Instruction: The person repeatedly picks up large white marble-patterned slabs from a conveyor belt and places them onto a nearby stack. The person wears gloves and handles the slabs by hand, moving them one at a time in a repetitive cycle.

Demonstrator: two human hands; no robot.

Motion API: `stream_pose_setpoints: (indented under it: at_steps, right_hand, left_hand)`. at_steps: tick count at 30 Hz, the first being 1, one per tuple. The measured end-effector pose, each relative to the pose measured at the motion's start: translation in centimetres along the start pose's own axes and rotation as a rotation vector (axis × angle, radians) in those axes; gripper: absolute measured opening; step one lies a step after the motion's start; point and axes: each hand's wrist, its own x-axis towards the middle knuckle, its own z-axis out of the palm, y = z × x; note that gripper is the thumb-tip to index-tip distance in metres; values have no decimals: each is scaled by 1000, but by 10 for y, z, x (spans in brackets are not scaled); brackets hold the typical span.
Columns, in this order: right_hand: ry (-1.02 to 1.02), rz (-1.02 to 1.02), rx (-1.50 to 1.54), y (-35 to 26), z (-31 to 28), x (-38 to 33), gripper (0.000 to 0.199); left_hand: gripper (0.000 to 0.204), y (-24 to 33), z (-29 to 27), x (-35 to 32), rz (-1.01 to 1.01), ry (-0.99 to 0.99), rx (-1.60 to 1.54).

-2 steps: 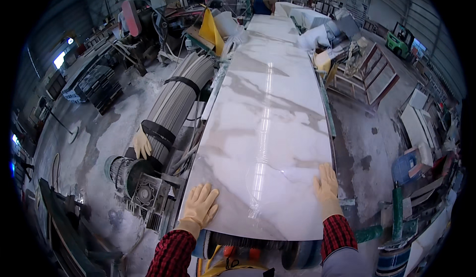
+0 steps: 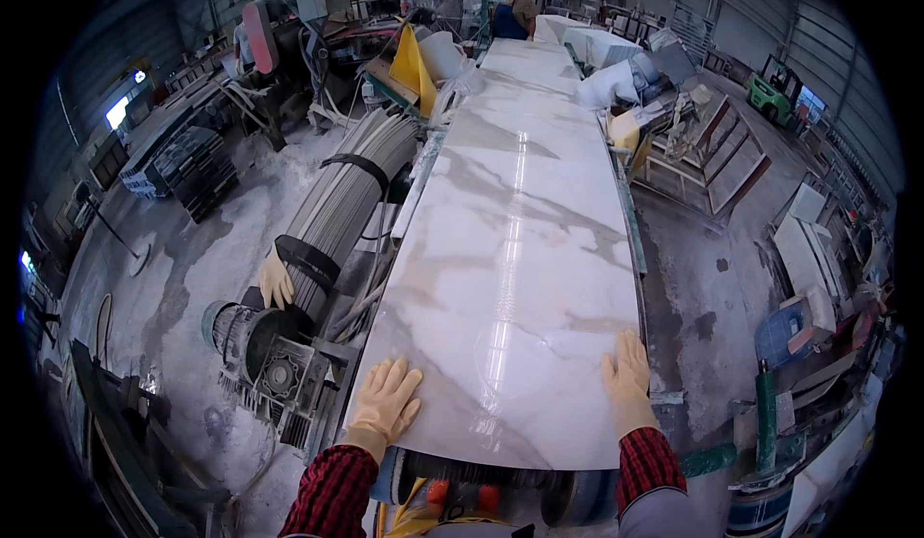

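A long polished white stone slab (image 2: 481,297) with grey-brown veins stretches away from me over a conveyor bed. My left hand (image 2: 388,396), in a cream rubber glove, lies flat on its near left corner with the fingers spread. On the right edge of the slab rests my right hand (image 2: 628,374), gloved alike, its fingers stretched forward. Neither hand grips anything. Below the slab's near end, part of a blue roller (image 2: 579,497) shows.
Left of the slab stand a motor (image 2: 252,338) and a strapped bundle of long grey strips (image 2: 342,201), with a loose cream glove (image 2: 276,279) on it. A person (image 2: 515,11) stands at the far end. Wooden frames (image 2: 707,167) and a green forklift (image 2: 774,91) are to the right.
The view has tilted slightly, so the far end sits lower in the picture. My right hand appears a little further left and nearer to me. Both hands stay on the slab.
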Motion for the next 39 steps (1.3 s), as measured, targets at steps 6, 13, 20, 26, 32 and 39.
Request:
stream_pose_setpoints:
  at_steps: [6,13,20,26,32,39]
  right_hand:
    - [70,-35,-7,-24,-33,-90,69]
    - [55,41,-48,-57,-74,-171,61]
    - [207,-7,-103,-63,-71,-200,50]
    - [322,-53,-138,-70,-75,-195,41]
    - [243,26,-39,-86,-92,-189,33]
    - [314,-39,-50,-76,-81,-196,41]
  left_hand:
    - [58,-1,3,-4,19,65,-20]
    - [53,-2,3,-10,21,72,-65]
    - [52,5,15,-28,-197,182,146]
    - [50,13,5,-76,-184,176,148]
    - [46,13,-13,-101,-138,133,30]
    - [46,-7,6,-70,-68,148,137]
